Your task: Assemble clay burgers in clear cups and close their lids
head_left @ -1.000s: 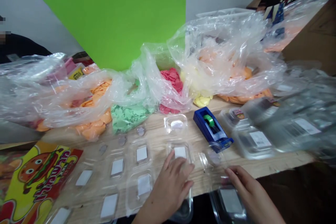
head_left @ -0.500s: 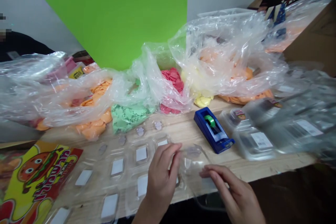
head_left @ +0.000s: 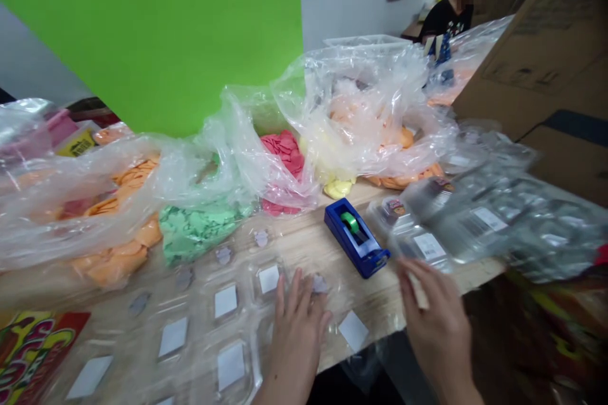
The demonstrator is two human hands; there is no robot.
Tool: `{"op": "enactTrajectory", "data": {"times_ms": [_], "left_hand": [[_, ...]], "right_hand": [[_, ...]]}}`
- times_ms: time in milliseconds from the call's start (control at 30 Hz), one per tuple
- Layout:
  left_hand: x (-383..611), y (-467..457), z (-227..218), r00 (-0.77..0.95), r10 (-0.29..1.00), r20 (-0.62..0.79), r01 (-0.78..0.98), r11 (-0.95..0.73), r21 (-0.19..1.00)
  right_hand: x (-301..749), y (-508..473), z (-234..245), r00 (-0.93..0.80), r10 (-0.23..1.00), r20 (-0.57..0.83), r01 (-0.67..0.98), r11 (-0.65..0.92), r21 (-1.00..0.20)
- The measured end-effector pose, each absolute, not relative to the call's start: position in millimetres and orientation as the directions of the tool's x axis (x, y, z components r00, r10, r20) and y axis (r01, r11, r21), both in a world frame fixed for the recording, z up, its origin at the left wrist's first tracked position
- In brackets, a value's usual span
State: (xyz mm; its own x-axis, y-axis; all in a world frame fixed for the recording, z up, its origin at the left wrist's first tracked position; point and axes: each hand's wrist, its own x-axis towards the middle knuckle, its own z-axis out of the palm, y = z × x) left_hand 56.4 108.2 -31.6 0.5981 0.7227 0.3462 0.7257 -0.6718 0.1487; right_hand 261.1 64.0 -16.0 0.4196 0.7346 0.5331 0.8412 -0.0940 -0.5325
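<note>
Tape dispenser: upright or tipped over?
Upright: the blue tape dispenser sits flat on its base on the wooden table, green tape roll on top.

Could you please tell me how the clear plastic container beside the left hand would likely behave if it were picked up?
It would probably feel very light and slightly flexible, since the clear plastic container beside the left hand looks thin-walled. It seems to hold only a flat white card, so it may slide easily across the wooden table.
</note>
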Motion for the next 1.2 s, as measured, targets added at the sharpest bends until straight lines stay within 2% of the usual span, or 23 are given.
{"op": "enactTrajectory", "data": {"times_ms": [33,100,200,267,333,400,433,467,500,533,600,633,733,800,933,1033,1133,1200], "left_hand": [[56,107,-37,0.605,0.723,0.334,0.726,-0.673,0.143],[55,106,-42,0.619,0.723,0.308,0.721,-0.678,0.142],[52,108,-43,0.607,0.737,0.297,0.731,-0.665,0.157],[50,110,-44,0.601,0.743,0.293,0.732,-0.659,0.171],[48,113,-46,0.607,0.730,0.315,0.714,-0.674,0.187],[48,113,-43,0.604,0.712,0.358,0.691,-0.691,0.210],[50,113,-38,0.599,0.706,0.378,0.680,-0.697,0.227],[52,112,-31,0.585,0.710,0.393,0.671,-0.696,0.258],[54,110,-22,0.558,0.725,0.403,0.665,-0.682,0.305],[58,108,-12,0.522,0.749,0.408,0.659,-0.658,0.365],[66,104,8,0.443,0.797,0.410,0.626,-0.602,0.495],[70,103,16,0.405,0.821,0.404,0.603,-0.571,0.557],[78,107,24,0.309,0.883,0.353,0.558,-0.469,0.685],[79,113,17,0.250,0.921,0.298,0.564,-0.389,0.728],[75,118,-3,0.231,0.946,0.229,0.607,-0.324,0.726],[71,116,-10,0.314,0.922,0.227,0.685,-0.385,0.618],[66,115,-11,0.390,0.895,0.217,0.766,-0.446,0.462],[62,116,-12,0.394,0.892,0.221,0.789,-0.452,0.417]], "right_hand": [[274,66,-14,0.461,0.692,0.555,0.858,-0.188,-0.479],[298,73,-14,0.489,0.682,0.544,0.867,-0.313,-0.387],[318,84,-20,0.472,0.713,0.519,0.876,-0.312,-0.368],[319,86,-22,0.478,0.679,0.557,0.874,-0.304,-0.379],[313,84,-17,0.522,0.608,0.598,0.847,-0.287,-0.447],[301,79,-7,0.617,0.551,0.563,0.748,-0.188,-0.636],[294,76,-1,0.668,0.547,0.505,0.654,-0.109,-0.748],[285,73,6,0.709,0.584,0.396,0.493,-0.010,-0.870],[276,70,12,0.709,0.657,0.257,0.280,0.072,-0.957],[267,69,18,0.656,0.745,0.125,0.068,0.106,-0.992],[248,67,25,0.436,0.898,-0.067,-0.303,0.077,-0.950],[240,68,26,0.310,0.943,-0.122,-0.424,0.023,-0.905],[223,73,20,0.100,0.969,-0.224,-0.512,-0.143,-0.847],[218,79,11,0.102,0.962,-0.254,-0.406,-0.193,-0.893],[218,90,-7,0.168,0.975,-0.145,-0.074,-0.134,-0.988],[217,94,-14,0.223,0.973,-0.056,0.169,-0.095,-0.981],[213,95,-19,0.271,0.959,0.085,0.451,-0.048,-0.891],[212,94,-23,0.269,0.950,0.155,0.557,-0.022,-0.830]]}}
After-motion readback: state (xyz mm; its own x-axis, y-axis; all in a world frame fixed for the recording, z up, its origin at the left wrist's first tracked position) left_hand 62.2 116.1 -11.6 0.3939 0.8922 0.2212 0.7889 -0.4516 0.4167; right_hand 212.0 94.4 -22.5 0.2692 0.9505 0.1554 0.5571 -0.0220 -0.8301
